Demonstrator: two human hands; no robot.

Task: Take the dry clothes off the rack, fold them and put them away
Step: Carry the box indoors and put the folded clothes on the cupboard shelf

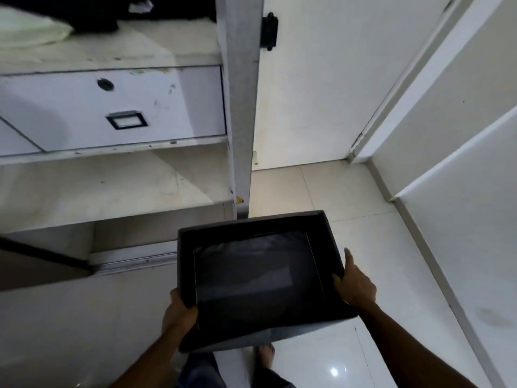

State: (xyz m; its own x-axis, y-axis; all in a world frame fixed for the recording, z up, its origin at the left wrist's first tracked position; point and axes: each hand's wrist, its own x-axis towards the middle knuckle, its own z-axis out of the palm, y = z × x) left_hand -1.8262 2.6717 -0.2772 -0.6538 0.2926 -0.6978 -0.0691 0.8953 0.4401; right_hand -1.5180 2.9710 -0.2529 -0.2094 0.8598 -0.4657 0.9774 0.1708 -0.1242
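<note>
I hold a dark grey fabric storage box point(279, 222) in front of me with both hands, above the floor. My left hand point(179, 315) grips its near left corner. My right hand point(354, 287) clasps its right rim, thumb inside. The box's inside looks dark and I see no clothes in it. It hangs just right of the open white wardrobe, level with its lower shelf point(112, 189). On the upper shelf lie a pale green garment point(30, 29) and a black garment point(92, 15). No drying rack is in view.
A white drawer front point(117, 107) with a lock and a recessed handle sits between the shelves. The wardrobe's upright panel point(240, 107) stands just beyond the box. An open door with a black hinge point(270, 30) is behind. White tiled floor point(363, 233) and my bare foot point(265, 357) lie below.
</note>
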